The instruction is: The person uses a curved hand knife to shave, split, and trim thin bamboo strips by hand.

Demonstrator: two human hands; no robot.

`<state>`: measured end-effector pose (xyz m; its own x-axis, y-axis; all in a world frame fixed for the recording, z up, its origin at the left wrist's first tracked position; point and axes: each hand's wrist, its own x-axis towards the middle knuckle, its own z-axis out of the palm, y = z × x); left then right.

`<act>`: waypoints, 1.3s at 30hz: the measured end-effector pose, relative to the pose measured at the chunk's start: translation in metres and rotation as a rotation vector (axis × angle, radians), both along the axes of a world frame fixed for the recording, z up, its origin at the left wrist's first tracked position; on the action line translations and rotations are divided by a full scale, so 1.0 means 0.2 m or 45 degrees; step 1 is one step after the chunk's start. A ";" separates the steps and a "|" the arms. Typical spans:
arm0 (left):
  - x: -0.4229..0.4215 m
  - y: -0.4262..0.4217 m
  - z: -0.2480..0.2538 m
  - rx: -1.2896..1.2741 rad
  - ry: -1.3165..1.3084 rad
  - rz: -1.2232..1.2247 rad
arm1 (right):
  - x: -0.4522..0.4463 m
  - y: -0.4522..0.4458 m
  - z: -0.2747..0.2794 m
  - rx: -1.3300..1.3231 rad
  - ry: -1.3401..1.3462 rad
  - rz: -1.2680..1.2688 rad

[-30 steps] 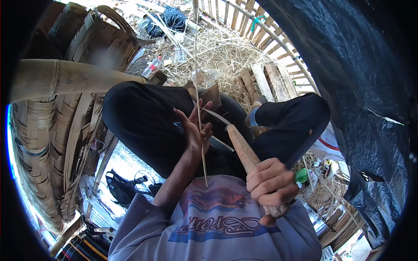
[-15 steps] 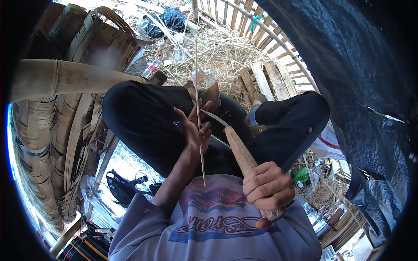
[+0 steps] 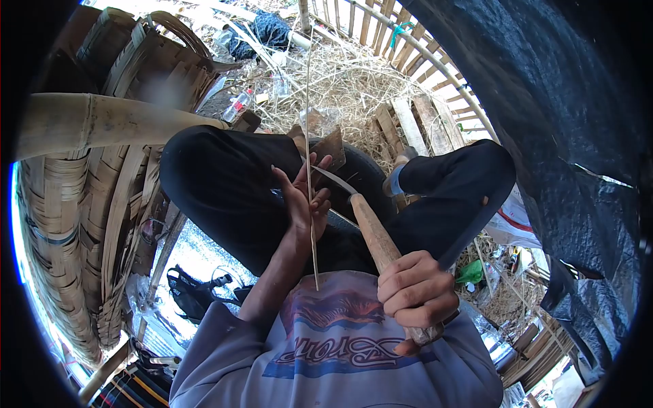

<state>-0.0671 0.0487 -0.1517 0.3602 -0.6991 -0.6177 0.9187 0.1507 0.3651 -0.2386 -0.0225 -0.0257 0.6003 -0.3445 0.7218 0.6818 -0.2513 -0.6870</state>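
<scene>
A long thin bamboo strip (image 3: 307,102) runs upright through the middle of the view, its lower end over the printed shirt. My left hand (image 3: 304,197) is palm up beneath the strip, which lies across its partly curled fingers. My right hand (image 3: 418,291) is wrapped round the thick wooden handle (image 3: 374,231) of a knife. The curved knife blade (image 3: 333,177) points up and left, its tip at the strip beside my left fingers. A dark flat piece (image 3: 330,151) lies just beyond the blade.
Woven bamboo baskets (image 3: 64,238) and a thick bamboo pole (image 3: 122,121) are at the left. A plastic bottle (image 3: 238,104) lies near straw (image 3: 354,88). Black sheeting (image 3: 544,102) hangs at the right. A black strap bag (image 3: 190,292) lies at lower left.
My right hand and the knife handle have shifted slightly left and up. The strip's lower end has moved a little left, while my left hand has barely moved.
</scene>
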 end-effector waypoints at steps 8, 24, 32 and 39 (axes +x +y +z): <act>0.00 0.00 0.00 -0.022 0.042 0.009 | -0.01 0.01 0.00 0.016 0.010 -0.023; 0.03 -0.01 0.03 0.056 0.176 0.008 | 0.00 0.07 -0.04 -0.048 0.012 -0.001; 0.03 0.00 -0.01 -0.015 0.245 0.033 | -0.01 0.07 -0.03 -0.025 0.006 0.041; 0.03 0.04 -0.07 -0.011 0.035 -0.065 | -0.01 0.07 -0.02 0.016 -0.052 0.014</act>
